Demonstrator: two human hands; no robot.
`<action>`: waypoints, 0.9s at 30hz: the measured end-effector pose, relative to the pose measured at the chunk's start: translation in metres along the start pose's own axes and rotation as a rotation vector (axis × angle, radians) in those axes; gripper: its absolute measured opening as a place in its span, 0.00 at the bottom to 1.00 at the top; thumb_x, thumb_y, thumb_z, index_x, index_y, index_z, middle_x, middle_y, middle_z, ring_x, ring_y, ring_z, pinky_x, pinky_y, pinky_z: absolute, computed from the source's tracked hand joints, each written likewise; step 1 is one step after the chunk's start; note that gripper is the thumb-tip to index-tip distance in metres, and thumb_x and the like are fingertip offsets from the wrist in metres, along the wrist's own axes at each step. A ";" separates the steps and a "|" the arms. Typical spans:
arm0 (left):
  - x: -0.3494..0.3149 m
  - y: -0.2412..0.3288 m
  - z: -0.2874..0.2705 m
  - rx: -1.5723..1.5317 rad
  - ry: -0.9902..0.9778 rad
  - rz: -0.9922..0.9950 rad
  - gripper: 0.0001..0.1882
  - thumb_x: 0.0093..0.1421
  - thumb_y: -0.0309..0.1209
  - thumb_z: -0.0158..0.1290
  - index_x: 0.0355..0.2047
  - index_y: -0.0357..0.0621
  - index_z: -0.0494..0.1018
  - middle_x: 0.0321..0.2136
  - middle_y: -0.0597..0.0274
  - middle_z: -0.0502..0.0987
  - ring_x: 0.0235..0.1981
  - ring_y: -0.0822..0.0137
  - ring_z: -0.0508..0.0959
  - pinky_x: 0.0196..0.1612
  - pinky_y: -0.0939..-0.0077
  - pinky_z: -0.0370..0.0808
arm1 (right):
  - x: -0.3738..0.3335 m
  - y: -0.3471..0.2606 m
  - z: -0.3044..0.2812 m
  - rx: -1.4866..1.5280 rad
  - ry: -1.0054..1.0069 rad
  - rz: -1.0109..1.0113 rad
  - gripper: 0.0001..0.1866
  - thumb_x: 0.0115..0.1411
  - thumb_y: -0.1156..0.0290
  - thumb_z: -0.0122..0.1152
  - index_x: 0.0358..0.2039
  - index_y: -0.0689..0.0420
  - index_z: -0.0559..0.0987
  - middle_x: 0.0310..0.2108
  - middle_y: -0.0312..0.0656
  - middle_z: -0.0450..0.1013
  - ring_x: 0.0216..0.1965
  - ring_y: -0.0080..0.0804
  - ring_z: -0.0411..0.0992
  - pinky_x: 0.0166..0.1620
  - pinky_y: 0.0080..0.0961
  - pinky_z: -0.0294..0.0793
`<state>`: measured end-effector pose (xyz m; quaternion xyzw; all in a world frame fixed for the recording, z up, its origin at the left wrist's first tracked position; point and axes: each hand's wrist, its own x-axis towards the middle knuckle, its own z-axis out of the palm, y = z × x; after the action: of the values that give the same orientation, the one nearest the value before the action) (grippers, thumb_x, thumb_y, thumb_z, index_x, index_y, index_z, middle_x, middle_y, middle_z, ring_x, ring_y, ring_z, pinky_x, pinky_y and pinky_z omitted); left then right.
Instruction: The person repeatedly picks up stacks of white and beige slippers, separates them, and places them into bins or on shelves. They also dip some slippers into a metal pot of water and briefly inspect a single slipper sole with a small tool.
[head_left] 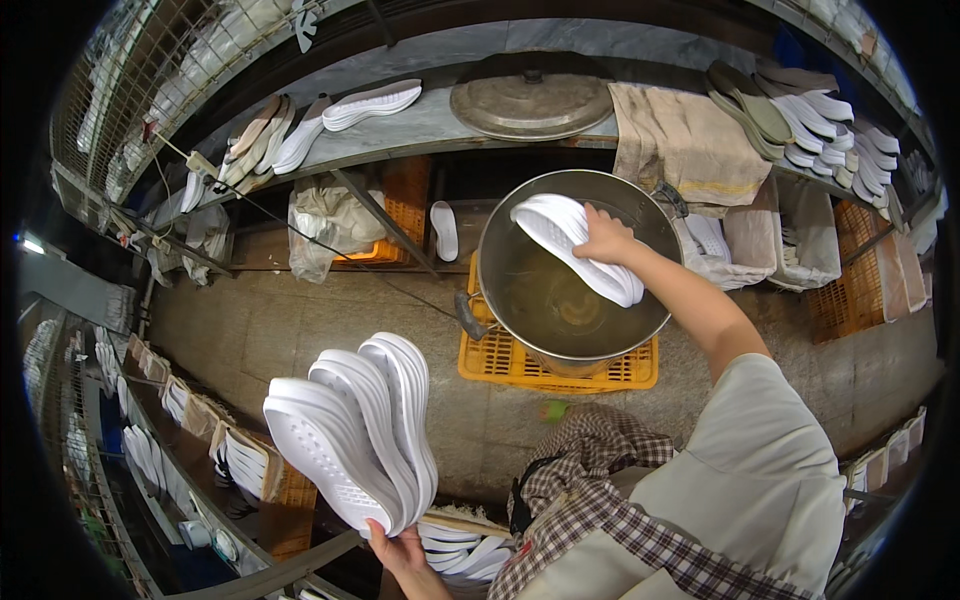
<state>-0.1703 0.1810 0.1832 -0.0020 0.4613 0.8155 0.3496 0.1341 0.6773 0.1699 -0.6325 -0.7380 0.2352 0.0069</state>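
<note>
My left hand (395,548) grips the lower ends of several white shoe soles (345,440), which fan upward at the lower left. Over the large metal pot (495,305) my right hand (603,238) is closed on the middle of a white shoe sole (550,222). That sole slants across the pot's mouth, its far end toward the upper left. Murky liquid (540,290) shows inside the pot below it. Whether the sole touches the liquid, I cannot tell. My right thumb and parts of the fingers are hidden by the hand and sole.
The pot stands on a yellow plastic crate (490,360). Behind it, a shelf (440,125) bears a round metal lid (530,100), a beige cloth (670,130) and more soles (370,105). Bins (750,240) of soles sit at right; racks line the left. A cable (330,250) hangs toward the pot.
</note>
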 end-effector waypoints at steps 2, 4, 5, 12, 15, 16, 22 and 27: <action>-0.002 -0.014 0.014 -0.071 0.021 -0.039 0.33 0.60 0.38 0.52 0.61 0.39 0.53 0.58 0.48 0.61 0.57 0.49 0.65 0.55 0.47 0.67 | 0.010 0.011 0.017 -0.068 -0.036 0.002 0.57 0.38 0.51 0.65 0.66 0.53 0.47 0.57 0.51 0.59 0.55 0.54 0.61 0.54 0.55 0.60; -0.004 -0.024 0.022 -0.092 0.046 -0.071 0.34 0.59 0.37 0.53 0.61 0.38 0.52 0.58 0.48 0.60 0.57 0.50 0.65 0.55 0.48 0.68 | 0.014 0.018 0.031 -0.146 -0.067 0.020 0.58 0.38 0.50 0.65 0.66 0.52 0.45 0.57 0.49 0.60 0.55 0.52 0.62 0.54 0.54 0.60; -0.005 -0.027 0.024 -0.109 0.026 -0.079 0.35 0.58 0.36 0.53 0.61 0.38 0.52 0.58 0.48 0.60 0.56 0.49 0.65 0.54 0.48 0.69 | 0.014 0.020 0.036 -0.145 -0.066 0.029 0.58 0.38 0.50 0.65 0.66 0.52 0.44 0.57 0.49 0.60 0.54 0.51 0.62 0.54 0.53 0.60; -0.013 -0.036 0.026 -0.058 0.019 -0.094 0.36 0.56 0.32 0.53 0.61 0.37 0.50 0.58 0.46 0.59 0.56 0.47 0.65 0.54 0.46 0.69 | 0.024 0.019 0.057 -0.221 -0.038 0.026 0.59 0.39 0.50 0.67 0.66 0.54 0.44 0.56 0.47 0.60 0.54 0.48 0.61 0.52 0.50 0.60; -0.018 -0.040 0.027 -0.080 -0.029 -0.120 0.36 0.56 0.31 0.53 0.62 0.38 0.50 0.58 0.47 0.59 0.56 0.47 0.65 0.54 0.45 0.68 | 0.026 0.019 0.061 -0.244 -0.060 0.005 0.59 0.39 0.49 0.67 0.66 0.55 0.45 0.55 0.47 0.60 0.55 0.48 0.60 0.52 0.50 0.60; -0.019 -0.041 0.027 -0.031 -0.035 -0.116 0.34 0.57 0.32 0.52 0.61 0.37 0.51 0.58 0.47 0.61 0.56 0.49 0.66 0.55 0.48 0.68 | 0.026 0.020 0.061 -0.251 -0.064 0.000 0.59 0.39 0.49 0.67 0.66 0.55 0.45 0.55 0.47 0.60 0.55 0.48 0.60 0.52 0.51 0.60; -0.027 -0.041 0.025 -0.054 -0.048 -0.114 0.37 0.55 0.32 0.54 0.62 0.39 0.50 0.58 0.46 0.60 0.56 0.47 0.66 0.53 0.45 0.68 | 0.018 0.015 0.060 -0.278 -0.045 -0.028 0.59 0.38 0.50 0.68 0.66 0.55 0.46 0.55 0.47 0.61 0.54 0.47 0.61 0.53 0.53 0.59; -0.027 -0.035 0.032 -0.015 -0.054 -0.139 0.37 0.52 0.30 0.53 0.61 0.38 0.51 0.56 0.45 0.61 0.54 0.46 0.67 0.51 0.47 0.71 | 0.003 0.008 0.038 -0.276 0.033 -0.092 0.59 0.37 0.52 0.69 0.65 0.53 0.46 0.54 0.47 0.61 0.53 0.47 0.61 0.53 0.54 0.59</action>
<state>-0.1195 0.2014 0.1840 -0.0148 0.4442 0.7926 0.4175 0.1298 0.6677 0.1324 -0.5967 -0.7912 0.1207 -0.0574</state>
